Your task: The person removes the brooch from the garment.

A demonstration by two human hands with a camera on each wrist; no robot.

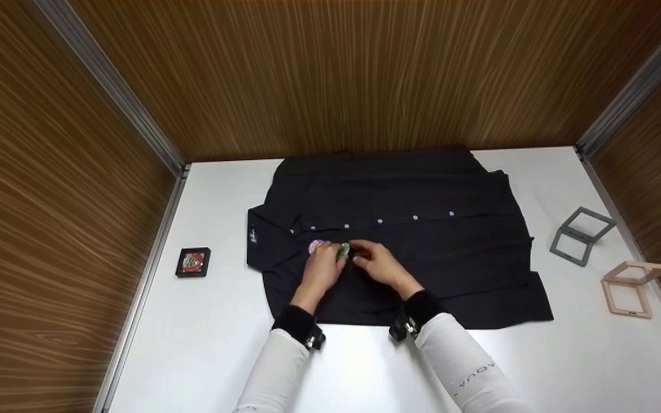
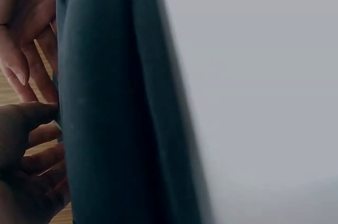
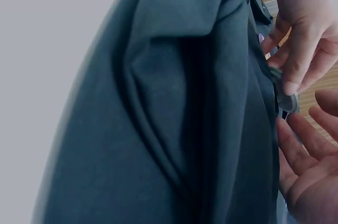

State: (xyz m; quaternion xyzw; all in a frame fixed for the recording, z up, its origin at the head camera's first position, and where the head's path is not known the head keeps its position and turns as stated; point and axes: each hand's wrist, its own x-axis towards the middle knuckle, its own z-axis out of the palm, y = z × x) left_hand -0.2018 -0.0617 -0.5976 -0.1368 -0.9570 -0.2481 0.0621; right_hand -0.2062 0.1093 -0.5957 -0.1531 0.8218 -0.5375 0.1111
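A black buttoned shirt (image 1: 457, 252) lies spread on the white table, its collar to the left. Over its chest, my left hand (image 1: 322, 267) pinches a round green badge (image 1: 343, 250) between thumb and fingers; the right wrist view shows the badge's grey underside (image 3: 287, 100) tilted up. My right hand (image 1: 381, 265) is just right of the badge, its fingers loosely bent and apart, seemingly holding nothing. A pink and purple round badge (image 1: 315, 246) sits on the shirt beside the left hand, partly covered by it. Shirt folds hide parts of both hands in the wrist views.
A black frame with a red picture (image 1: 193, 262) lies left of the shirt. To the right stand two opened display frames, one grey (image 1: 572, 235) and one light wood-coloured (image 1: 607, 293). Wood-grain panels (image 1: 330, 80) enclose the table (image 1: 152, 355) at back and sides.
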